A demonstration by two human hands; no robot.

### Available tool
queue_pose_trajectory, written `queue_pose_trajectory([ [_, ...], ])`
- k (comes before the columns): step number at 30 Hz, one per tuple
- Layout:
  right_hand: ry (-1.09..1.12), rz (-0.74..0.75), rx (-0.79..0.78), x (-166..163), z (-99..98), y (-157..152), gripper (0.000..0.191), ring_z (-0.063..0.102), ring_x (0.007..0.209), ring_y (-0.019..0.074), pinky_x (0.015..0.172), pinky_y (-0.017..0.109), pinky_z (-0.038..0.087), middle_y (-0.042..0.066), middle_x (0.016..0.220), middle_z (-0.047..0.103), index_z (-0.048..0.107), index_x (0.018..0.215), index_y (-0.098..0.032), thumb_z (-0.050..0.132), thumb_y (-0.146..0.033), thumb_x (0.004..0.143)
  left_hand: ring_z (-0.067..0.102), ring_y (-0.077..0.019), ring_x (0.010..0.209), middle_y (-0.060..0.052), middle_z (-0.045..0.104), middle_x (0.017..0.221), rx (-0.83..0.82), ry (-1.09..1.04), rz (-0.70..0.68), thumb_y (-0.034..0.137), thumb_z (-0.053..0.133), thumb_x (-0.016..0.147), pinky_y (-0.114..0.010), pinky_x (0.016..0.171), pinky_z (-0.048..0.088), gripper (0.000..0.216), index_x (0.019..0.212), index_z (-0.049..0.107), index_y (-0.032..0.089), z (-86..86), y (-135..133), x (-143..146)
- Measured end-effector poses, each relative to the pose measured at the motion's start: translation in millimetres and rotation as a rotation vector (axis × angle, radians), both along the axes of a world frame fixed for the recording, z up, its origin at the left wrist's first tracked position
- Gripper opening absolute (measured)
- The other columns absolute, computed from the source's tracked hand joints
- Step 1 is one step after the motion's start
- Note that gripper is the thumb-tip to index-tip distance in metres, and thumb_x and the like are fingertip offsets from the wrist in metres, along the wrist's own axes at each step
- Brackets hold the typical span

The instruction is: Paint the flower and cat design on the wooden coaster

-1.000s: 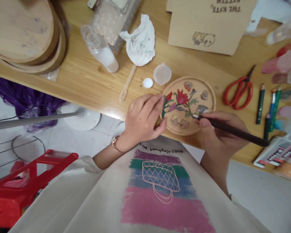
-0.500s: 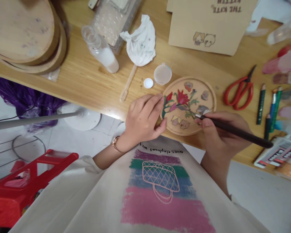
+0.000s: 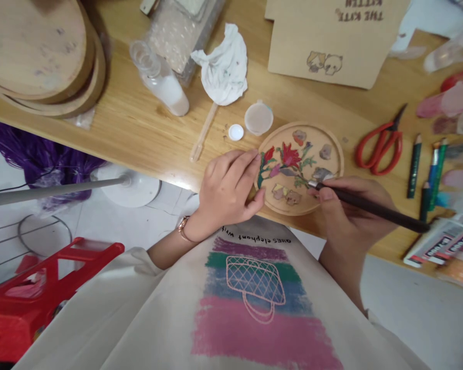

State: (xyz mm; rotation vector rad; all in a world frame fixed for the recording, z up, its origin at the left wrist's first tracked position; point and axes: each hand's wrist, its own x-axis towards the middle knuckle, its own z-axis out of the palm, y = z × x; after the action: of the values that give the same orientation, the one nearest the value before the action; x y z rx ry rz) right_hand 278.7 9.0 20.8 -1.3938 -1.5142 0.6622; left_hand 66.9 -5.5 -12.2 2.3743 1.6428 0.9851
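A small round wooden disc [image 3: 334, 149], painted with red flowers, green stems and little grey and brown figures, lies near the table's front edge. My left hand [image 3: 227, 187] curls around the disc's left rim, thumb under and fingers on top, holding it. My right hand [image 3: 351, 210] is closed on a dark-handled paintbrush [image 3: 374, 205]; its tip rests on the disc's painted middle, just right of the green stems.
Red scissors [image 3: 380, 144] and coloured pencils [image 3: 414, 164] lie to the right. A small lidded cup [image 3: 258, 118], white cap [image 3: 235, 132], pipette [image 3: 202, 133], crumpled cloth [image 3: 224, 64] and bottle [image 3: 160, 79] sit behind. Stacked wooden rounds [image 3: 38, 51] far left; a kraft box [image 3: 332, 38] at the back.
The brush tip has shifted slightly on the disc, a small stroke left and right. My left hand has kept its hold on the rim.
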Motion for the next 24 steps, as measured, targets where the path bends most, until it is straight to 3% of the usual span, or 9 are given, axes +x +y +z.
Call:
queue_pose_trajectory([
  [10,0.004,-0.003,0.007,1.2,1.1,-0.7,0.011,0.066,0.065,0.0140,0.060,0.031,0.056,-0.002,0.076,0.070,0.074,0.086,-0.024,0.076,-0.021,0.076,0.061,-0.0321,0.114,-0.015,0.069,0.125,-0.063,0.009,0.007,0.040,0.053,0.090,-0.048,0.093,0.045,0.048,0.131,0.058,0.015,0.2,-0.5,0.1],
  [24,0.026,0.006,-0.011,2.8,0.4,-1.2,0.016,0.067,0.067,0.0142,0.059,0.029,0.053,-0.002,0.078,0.071,0.076,0.088,-0.025,0.077,-0.017,0.075,0.061,-0.0306,0.112,-0.015,0.070,0.123,0.001,-0.005,0.008,0.037,0.055,0.090,-0.045,0.090,0.045,0.046,0.128,0.059,0.012,1.4,0.5,0.9],
])
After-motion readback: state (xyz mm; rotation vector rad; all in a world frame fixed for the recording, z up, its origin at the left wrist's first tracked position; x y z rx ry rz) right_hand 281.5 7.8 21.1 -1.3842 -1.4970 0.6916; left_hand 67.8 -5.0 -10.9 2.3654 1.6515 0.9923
